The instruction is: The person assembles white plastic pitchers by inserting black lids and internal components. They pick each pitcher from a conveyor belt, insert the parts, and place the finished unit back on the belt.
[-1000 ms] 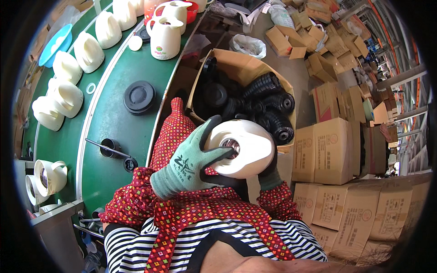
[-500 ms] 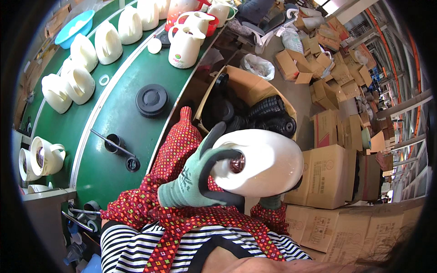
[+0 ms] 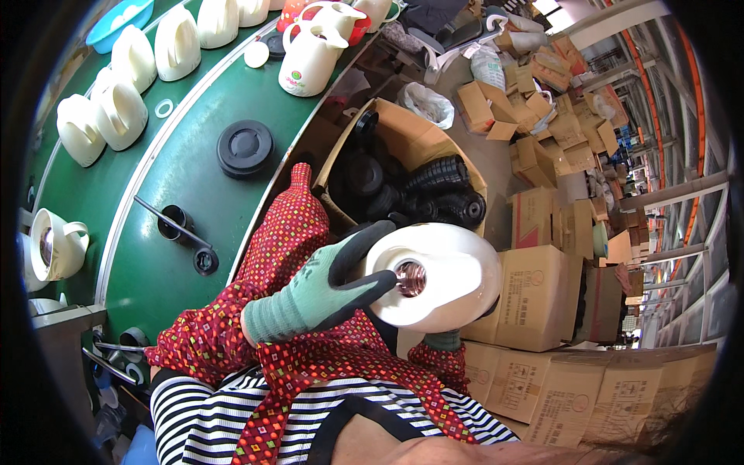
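A white thermos jug (image 3: 465,271) is tilted in front of me, its mouth turned toward me. Inside the opening shows a shiny copper-coloured liner (image 3: 411,279). My left hand (image 3: 333,283), in a green glove with dark fingers, grips the jug at its neck; one finger reaches the edge of the mouth and another lies along the upper side. Beneath the jug, my right hand (image 3: 443,340) supports it; only its green cuff shows, the fingers being hidden.
A carton (image 3: 442,143) of black plastic parts stands beyond the jug. On the green bench (image 3: 186,101) at left lie a black round lid (image 3: 245,149), a black cup (image 3: 175,222) with a rod, and several white jugs (image 3: 120,116). Stacked cartons (image 3: 535,298) rise on the right.
My left hand has shifted its fingers on the jug's neck: the finger hooked into the mouth now points straight at its edge. The jug has moved slightly left, and the whole view has shifted.
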The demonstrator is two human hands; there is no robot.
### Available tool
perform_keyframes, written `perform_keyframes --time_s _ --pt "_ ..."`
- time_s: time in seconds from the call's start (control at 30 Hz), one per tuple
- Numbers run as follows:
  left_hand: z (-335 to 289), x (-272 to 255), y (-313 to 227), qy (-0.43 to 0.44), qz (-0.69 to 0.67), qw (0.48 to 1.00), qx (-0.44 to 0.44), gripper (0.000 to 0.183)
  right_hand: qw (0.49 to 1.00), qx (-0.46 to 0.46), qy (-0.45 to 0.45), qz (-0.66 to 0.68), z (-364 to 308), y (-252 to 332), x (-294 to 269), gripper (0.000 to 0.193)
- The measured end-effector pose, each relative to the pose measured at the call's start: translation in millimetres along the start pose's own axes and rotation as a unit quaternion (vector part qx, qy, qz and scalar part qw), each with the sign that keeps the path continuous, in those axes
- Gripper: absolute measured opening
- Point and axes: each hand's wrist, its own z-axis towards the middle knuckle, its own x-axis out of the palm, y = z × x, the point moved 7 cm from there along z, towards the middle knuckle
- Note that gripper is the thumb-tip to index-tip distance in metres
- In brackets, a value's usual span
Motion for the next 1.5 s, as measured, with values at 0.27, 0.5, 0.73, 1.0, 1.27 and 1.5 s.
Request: perform_keyframes --time_s 0.27,0.5,0.73,1.0,1.27,1.5 --pt "-2.2 -12.2 1.2 -0.074 0.109 0.991 0.006 0.066 1.000 0.008 0.008 0.004 -5.2 2.0 3.8 0.062" --pt "-4.6 -16.4 -15.0 -0.084 0.158 0.983 0.052 0.066 1.000 0.016 0.021 0.012 -6.2 2.0 8.8 0.063" --pt "-9.2 -25.5 -11.6 -0.082 0.219 0.967 0.100 0.061 0.998 0.040 0.052 0.018 -3.7 -4.0 16.6 0.065" --pt "-22.8 -19.0 -8.5 -0.095 0.357 0.922 0.117 0.058 0.958 0.222 0.170 0.064 -19.2 -42.9 35.3 0.067" --pt "-18.2 -22.7 -28.2 -0.038 0.186 0.970 0.150 0.049 0.931 0.237 0.217 0.171 -19.7 -24.6 94.1 0.065" --pt "-25.0 -22.3 -28.9 -0.044 0.098 0.991 0.082 0.065 0.943 0.253 0.202 0.081 -26.2 -62.8 61.2 0.069"
